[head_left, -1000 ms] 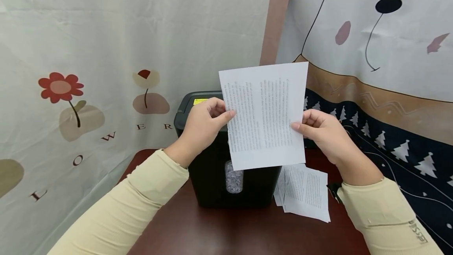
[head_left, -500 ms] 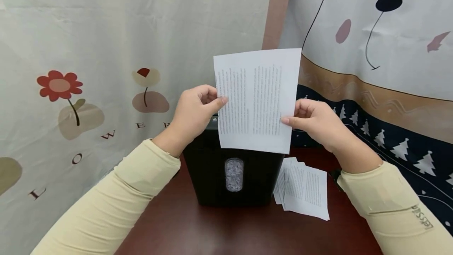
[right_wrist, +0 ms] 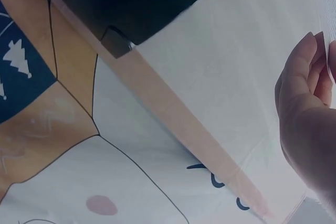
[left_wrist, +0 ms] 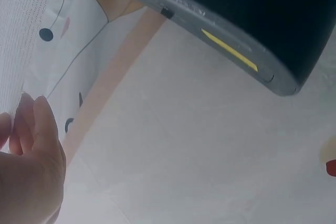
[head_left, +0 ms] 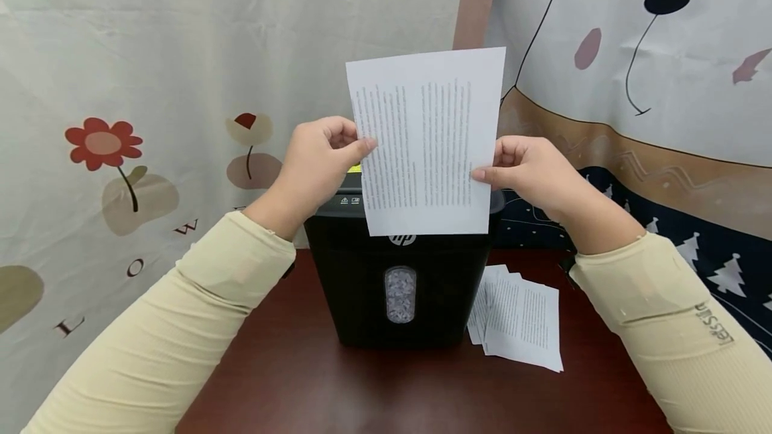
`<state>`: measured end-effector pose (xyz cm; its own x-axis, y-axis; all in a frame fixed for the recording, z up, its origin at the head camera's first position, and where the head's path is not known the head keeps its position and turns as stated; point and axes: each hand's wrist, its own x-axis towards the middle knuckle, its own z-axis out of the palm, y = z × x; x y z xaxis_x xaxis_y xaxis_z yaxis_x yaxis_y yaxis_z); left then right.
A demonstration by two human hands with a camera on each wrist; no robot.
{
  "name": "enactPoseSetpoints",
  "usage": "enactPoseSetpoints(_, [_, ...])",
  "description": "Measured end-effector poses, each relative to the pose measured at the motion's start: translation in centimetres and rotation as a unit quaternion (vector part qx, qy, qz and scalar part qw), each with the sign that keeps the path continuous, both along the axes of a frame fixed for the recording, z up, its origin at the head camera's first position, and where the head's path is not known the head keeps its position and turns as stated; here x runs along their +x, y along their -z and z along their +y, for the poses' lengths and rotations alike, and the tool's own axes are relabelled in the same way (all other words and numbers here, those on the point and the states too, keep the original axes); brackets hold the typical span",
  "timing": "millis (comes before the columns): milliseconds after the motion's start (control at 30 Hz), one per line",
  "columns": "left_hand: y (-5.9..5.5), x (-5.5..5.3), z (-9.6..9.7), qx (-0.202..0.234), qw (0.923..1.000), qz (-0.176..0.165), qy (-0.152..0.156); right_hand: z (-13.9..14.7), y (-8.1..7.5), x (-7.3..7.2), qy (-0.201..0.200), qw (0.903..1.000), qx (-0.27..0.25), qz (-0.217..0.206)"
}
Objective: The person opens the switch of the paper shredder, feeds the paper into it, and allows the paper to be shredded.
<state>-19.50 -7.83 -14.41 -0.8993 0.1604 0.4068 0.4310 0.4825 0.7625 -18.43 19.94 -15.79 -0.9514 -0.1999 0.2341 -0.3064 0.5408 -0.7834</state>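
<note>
A sheet of printed paper (head_left: 422, 146) is held up in front of the black HP paper shredder (head_left: 356, 273), hiding much of its top. My left hand (head_left: 316, 163) pinches the sheet's left edge between thumb and fingers. On the opposite edge, my right hand (head_left: 537, 176) pinches it slightly lower. The sheet's lower edge overlaps the shredder's upper front, just above the HP logo. In the left wrist view, the hand (left_wrist: 34, 166) grips the paper (left_wrist: 18, 35) at the left border. The right wrist view has the fingers (right_wrist: 299, 66) at the paper's edge.
Several printed sheets (head_left: 525, 320) lie fanned on the dark red table (head_left: 289, 380), right of the shredder. Paper shreds (head_left: 401, 295) show through the shredder's window. A patterned curtain (head_left: 181, 52) hangs behind and to the left, and another printed cloth (head_left: 633, 86) to the right.
Both hands have raised the sheet and moved it slightly left, uncovering more of the shredder's front and its logo. The loose sheets on the table have stayed put.
</note>
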Motion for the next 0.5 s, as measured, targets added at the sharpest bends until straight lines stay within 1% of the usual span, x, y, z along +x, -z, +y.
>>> enactPoseSetpoints(167, [-0.8,-0.3,-0.1,0.015,0.9998,-0.009,0.0,-0.3,-0.7,-0.6,0.014,0.9999,-0.001,0.007])
enactPoseSetpoints(267, [-1.1,-0.5,-0.1,0.024,0.9996,-0.012,0.001,-0.5,-0.9,-0.9,0.009,0.9999,-0.005,0.006])
enactPoseSetpoints(367, [-1.4,-0.8,-0.1,0.02,0.9998,-0.006,-0.003,-0.7,-1.1,-1.1,0.007,0.9999,-0.005,0.007])
enactPoseSetpoints(500, [-1.8,-1.4,0.0,0.01,0.9998,0.014,-0.011,-1.0,-1.2,-1.7,0.009,0.9998,-0.002,0.018])
